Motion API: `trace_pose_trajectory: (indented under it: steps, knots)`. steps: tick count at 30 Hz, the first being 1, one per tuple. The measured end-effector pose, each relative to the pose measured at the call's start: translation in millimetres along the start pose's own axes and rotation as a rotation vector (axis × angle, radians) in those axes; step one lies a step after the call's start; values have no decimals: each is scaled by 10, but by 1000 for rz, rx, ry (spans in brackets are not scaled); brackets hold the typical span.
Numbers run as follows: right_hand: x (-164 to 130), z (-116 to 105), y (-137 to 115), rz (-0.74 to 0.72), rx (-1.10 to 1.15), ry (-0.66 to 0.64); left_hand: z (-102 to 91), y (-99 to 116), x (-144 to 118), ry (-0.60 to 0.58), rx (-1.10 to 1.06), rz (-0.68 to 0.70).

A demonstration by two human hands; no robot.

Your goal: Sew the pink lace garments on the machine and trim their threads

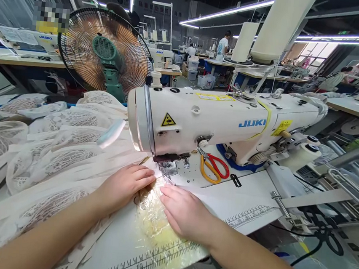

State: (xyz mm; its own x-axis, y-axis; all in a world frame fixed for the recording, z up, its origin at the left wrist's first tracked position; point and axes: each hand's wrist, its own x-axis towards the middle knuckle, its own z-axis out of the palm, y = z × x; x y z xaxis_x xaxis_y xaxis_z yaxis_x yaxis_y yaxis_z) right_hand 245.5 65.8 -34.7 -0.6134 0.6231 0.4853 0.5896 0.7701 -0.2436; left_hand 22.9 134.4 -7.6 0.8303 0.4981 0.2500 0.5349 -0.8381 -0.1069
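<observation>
Both my hands rest at the needle end of a white JUKI sewing machine [213, 116]. My left hand [128, 184] lies palm down, fingers stretched toward the presser foot [168, 167], over the edge of pale lace fabric [68, 172]. Opposite it, my right hand [186, 211] is palm down too, its fingers laid out flat just right of the foot. Between them is a yellowish patch under shiny clear plastic [153, 223] on the table. What lies beneath my fingertips is hidden. Snips with red and yellow handles [212, 167] lie by the machine's base.
A black razor blade [235, 180] lies right of the snips. Printed ruler scales [141, 266] run along the table's front. Heaped lace pieces cover the left side. Behind stands a large fan [106, 51]; thread cones [245, 41] rise above the machine. People work farther back.
</observation>
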Motion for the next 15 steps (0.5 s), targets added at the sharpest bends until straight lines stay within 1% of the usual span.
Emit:
trace_pose_trajectory:
  steps: [4,10,13,15]
  knots:
    - [-14,6,-1,3,16,-9,10,-52,25,-50,-6,-66]
    - [20,30,17,9,28,-14,21,-118,79,-87,-33,-139]
    - [37,-51,-27,-8,39,8,-78,-83,126,-80,-6,-169]
    - [-41,-129,-104,-30,110,47,-207,4,117,-43,18,-206]
